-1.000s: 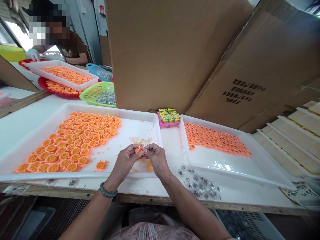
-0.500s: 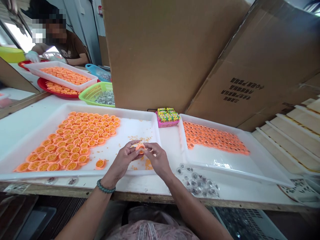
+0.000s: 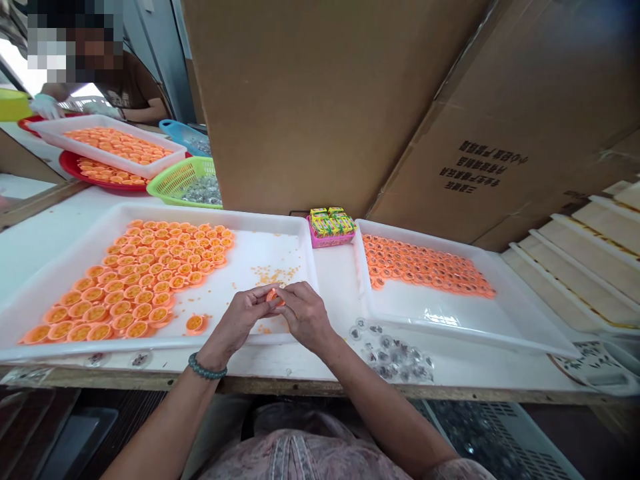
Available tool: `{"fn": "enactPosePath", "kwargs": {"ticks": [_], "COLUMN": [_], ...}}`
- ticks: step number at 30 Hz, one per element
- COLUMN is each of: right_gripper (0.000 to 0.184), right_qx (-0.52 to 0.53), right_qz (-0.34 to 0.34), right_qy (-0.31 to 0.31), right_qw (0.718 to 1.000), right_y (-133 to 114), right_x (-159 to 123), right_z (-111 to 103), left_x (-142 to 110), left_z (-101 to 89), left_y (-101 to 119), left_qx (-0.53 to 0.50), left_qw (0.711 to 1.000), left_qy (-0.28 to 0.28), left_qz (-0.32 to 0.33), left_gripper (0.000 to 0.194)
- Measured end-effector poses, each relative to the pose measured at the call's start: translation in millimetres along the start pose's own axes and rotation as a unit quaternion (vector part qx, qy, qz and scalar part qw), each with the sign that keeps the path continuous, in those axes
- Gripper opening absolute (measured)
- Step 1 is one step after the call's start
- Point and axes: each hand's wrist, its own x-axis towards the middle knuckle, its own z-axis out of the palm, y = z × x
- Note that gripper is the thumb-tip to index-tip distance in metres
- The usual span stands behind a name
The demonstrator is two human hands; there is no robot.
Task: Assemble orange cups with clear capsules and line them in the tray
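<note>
Fingers [image 3: 294, 293]: bent, tips drawn together, pinching one small orange piece [image 3: 273, 296] from both sides.
Left hand [image 3: 239, 321]: gripping the left side of the orange piece between thumb and forefinger; wearing a dark beaded bracelet [image 3: 207, 368] at the wrist.
Right hand [image 3: 309, 320]: meeting the same piece from the right, thumb and forefinger against it; exact contact partly hidden.
Orange piece: held right at the fingertips, above the right part of the large white tray [image 3: 257, 248]; too covered to tell the inside.
Orange cups [image 3: 145, 280]: packed in rows in that tray, left of the fingers, showing yellow-orange centres.
Lone cup [image 3: 195, 323]: lying apart from the rows, between them and the left hand.
Orange bits [image 3: 276, 274]: scattered on the tray floor just beyond the fingers and below them.
Second tray [image 3: 440, 310]: to the right of the fingers, holding dark-centred orange discs [image 3: 425, 265] along its far side.
Clear pieces [image 3: 403, 360]: heaped loosely on the white table [image 3: 334, 287], right of the fingers and nearer the body.
Pink basket [image 3: 333, 240]: beyond the fingers and slightly right, between both trays, filled with yellow-green packets [image 3: 330, 223].
Green basket [image 3: 165, 180]: well beyond the fingers, to the left.
Co-worker's gloved hand [image 3: 46, 105]: farthest left of the fingers, beside a smaller white tray [image 3: 170, 162] of orange pieces.
</note>
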Motion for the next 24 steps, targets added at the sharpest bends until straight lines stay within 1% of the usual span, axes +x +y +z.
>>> {"fn": "enactPosePath", "kwargs": {"ticks": [2, 3, 6, 7, 8, 10, 12, 14, 15, 17, 19, 20, 21, 22, 23, 24], "right_gripper": [0.033, 0.031, 0.033, 0.033, 0.030, 0.019, 0.011, 0.014, 0.018, 0.024, 0.027, 0.028, 0.028, 0.027, 0.028, 0.028], "right_qx": [0.030, 0.053, 0.127, 0.134, 0.131, 0.106, 0.095, 0.119, 0.135, 0.166, 0.168, 0.146, 0.093, 0.010, -0.085, -0.117], "right_qz": [0.017, 0.040, 0.144, 0.173, 0.188, 0.188, 0.184, 0.200, 0.216, 0.245, 0.284, 0.310, 0.344, 0.394, 0.450, 0.471], "right_qy": [0.004, 0.007, 0.009, 0.007, -0.001, -0.026, -0.049, -0.045, -0.023, 0.050, 0.142, 0.177, 0.200, 0.202, 0.182, 0.178], "right_qw": [0.999, 0.998, 0.981, 0.976, 0.973, 0.976, 0.977, 0.971, 0.967, 0.954, 0.933, 0.923, 0.913, 0.896, 0.870, 0.856], "right_y": [0, 0, 1, 2, 3, 3, 1, 0, 1, 9, 30, 45, 61, 77, 93, 108], "right_x": [0, 0, 4, 5, 6, 7, 7, 5, 3, -3, -11, -16, -22, -27, -32, -37], "right_z": [-4, -6, -13, -15, -15, -14, -12, -14, -18, -36, -69, -89, -110, -132, -152, -169], "left_x": [-1, -1, -2, -2, -2, -2, -2, -1, -2, -2, -2, -2, -1, 0, 2, 3], "left_z": [0.5, 1.5, 6.7, 8.7, 10.5, 13.2, 15.0, 16.7, 17.7, 19.2, 18.9, 17.7, 15.8, 13.4, 10.8, 8.3], "left_y": [2, 4, 9, 10, 10, 11, 10, 10, 9, 8, 6, 5, 3, 2, 0, -2], "left_qx": [0.001, 0.000, 0.009, 0.019, 0.034, 0.067, 0.099, 0.132, 0.148, 0.173, 0.181, 0.181, 0.181, 0.183, 0.187, 0.191], "left_qw": [1.000, 1.000, 1.000, 1.000, 0.999, 0.997, 0.994, 0.990, 0.988, 0.984, 0.982, 0.982, 0.982, 0.982, 0.981, 0.980], "left_qy": [-0.001, 0.000, -0.002, -0.003, -0.003, -0.001, -0.006, -0.006, 0.002, 0.026, 0.043, 0.043, 0.040, 0.035, 0.030, 0.027], "left_qz": [-0.005, -0.007, -0.018, -0.025, -0.033, -0.045, -0.055, -0.056, -0.053, -0.043, -0.036, -0.036, -0.038, -0.043, -0.047, -0.052], "left_gripper": [0.054, 0.060, 0.077, 0.081, 0.085, 0.091, 0.093, 0.091, 0.089, 0.082, 0.075, 0.072, 0.068, 0.066, 0.064, 0.062]}}
